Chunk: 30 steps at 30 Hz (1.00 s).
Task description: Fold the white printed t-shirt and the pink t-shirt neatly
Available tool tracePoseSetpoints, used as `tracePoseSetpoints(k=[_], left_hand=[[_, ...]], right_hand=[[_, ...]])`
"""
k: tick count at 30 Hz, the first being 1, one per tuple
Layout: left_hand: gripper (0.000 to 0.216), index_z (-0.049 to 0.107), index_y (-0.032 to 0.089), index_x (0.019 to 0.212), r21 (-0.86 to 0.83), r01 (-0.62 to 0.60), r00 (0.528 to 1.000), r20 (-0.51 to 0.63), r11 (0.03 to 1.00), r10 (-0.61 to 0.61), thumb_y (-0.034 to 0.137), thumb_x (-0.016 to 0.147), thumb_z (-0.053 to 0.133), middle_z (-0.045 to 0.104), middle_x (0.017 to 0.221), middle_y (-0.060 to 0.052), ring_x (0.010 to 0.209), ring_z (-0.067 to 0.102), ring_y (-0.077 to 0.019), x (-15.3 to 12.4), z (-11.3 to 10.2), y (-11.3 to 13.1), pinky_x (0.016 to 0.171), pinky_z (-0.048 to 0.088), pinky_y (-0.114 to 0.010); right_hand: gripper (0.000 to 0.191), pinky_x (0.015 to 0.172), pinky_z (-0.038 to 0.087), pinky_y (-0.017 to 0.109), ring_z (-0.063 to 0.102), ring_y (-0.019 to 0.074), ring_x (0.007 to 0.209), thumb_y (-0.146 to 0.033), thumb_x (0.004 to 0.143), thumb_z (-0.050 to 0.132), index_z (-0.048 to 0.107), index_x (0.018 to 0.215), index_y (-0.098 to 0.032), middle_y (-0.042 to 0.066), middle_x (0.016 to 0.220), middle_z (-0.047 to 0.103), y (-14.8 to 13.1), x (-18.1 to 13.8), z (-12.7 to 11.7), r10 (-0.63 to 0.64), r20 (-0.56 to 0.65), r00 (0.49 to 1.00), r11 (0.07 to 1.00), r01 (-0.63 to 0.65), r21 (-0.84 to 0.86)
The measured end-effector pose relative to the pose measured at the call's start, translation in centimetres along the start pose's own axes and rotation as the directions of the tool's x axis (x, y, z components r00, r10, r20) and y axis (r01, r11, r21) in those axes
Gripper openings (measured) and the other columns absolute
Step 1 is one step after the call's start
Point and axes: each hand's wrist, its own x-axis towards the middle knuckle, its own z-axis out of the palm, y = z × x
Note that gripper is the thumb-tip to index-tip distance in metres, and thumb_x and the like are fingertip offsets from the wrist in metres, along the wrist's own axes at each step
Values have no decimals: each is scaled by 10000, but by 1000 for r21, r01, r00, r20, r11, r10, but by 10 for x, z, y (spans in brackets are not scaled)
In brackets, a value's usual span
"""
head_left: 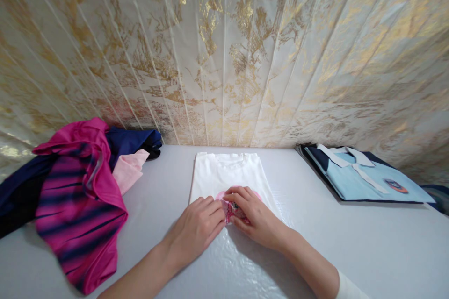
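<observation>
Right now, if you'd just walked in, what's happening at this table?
A person's left hand and right hand are close together at the pink print on a white shirt. It lies on the table, between a loose heap of clothes on the left and a folded light-blue polo shirt on the right.

My left hand and my right hand are bare, with slim fingers that taper toward the tips and knuckles softly rounded across the back. My wrists are narrow and uncovered, each widening smoothly into a slender forearm. The left forearm is bare as far as it shows. On my right arm I wear a white sleeve, plain and smooth, its edge curving slightly around me near the elbow, with just a small piece in view
</observation>
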Motion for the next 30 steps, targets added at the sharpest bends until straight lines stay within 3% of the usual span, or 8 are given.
tracePoseSetpoints(k=[6, 13, 19, 25, 30], left_hand=[[137, 537, 198, 828, -216, 114, 993, 3, 970, -116, 150, 952, 508, 567, 897, -13, 863, 496, -198, 2, 4, -5, 770, 388, -322], [157, 530, 209, 876, -279, 143, 990, 48, 950, -134, 93, 933, 441, 558, 926, -17, 877, 498, -197, -2, -3, -3, 788, 393, -319], [149, 488, 212, 828, -262, 262, 964, 36, 929, -262, 95, 835, 579, 545, 897, 2, 874, 494, -200, -2, -1, 4, 784, 391, -319], [191, 493, 208, 832, -282, 222, 973, 5, 933, -230, 27, 868, 441, 548, 877, -4, 843, 500, -194, 1, 4, 1, 766, 401, -326], [258, 539, 217, 943, -247, 218, 971, -39, 944, -234, 14, 856, 406, 580, 1022, -33, 966, 530, -205, -4, 5, -2, 838, 437, -349]], right_hand=[[526, 1015, 379, 425, 436, 254, 1163, -163, 739, 691, 517, 1235, -200, 94, 1259, 518, 2, 0, 6, 21, 0, 1000, 999, -21, -41], [376, 980, 406, 409, 456, 248, 1122, -177, 817, 631, 539, 1181, -198, 93, 1234, 525, -3, -1, 14, 58, -41, 997, 994, -62, -94], [392, 992, 398, 408, 450, 241, 1130, -152, 830, 605, 527, 1213, -194, 92, 1231, 530, -6, -1, 10, 49, -36, 998, 994, -52, -93], [389, 978, 405, 422, 471, 251, 1107, -226, 813, 654, 537, 1184, -204, 87, 1212, 538, -7, 2, 12, 67, -46, 997, 994, -70, -83], [423, 970, 416, 431, 475, 255, 1127, -98, 801, 584, 519, 1203, -213, 100, 1257, 519, -6, 2, 15, 105, -103, 989, 989, -114, -92]])
